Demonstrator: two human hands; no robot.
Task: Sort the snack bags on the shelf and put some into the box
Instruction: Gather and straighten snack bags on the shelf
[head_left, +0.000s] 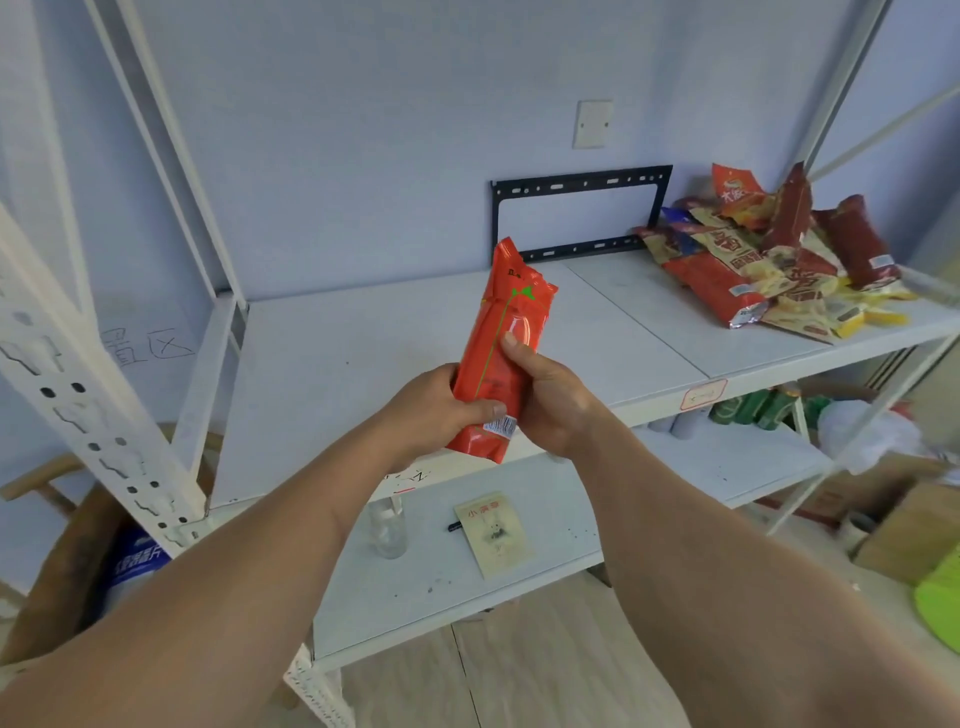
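At far left, a brown box (62, 566) below the shelf post, a blue-and-white pack standing in it. Left hand (441, 410) curled round the lower part of an orange snack bag (498, 358), thumb across its front. Bag held upright above the front edge of the white shelf (363, 353). Right hand (550, 400) gripping the same bag from its other side, thumb pressed on the front. Far right on the shelf, a pile of snack bags (769, 265).

Bright, even daylight; wide-angle bending and blur at edges
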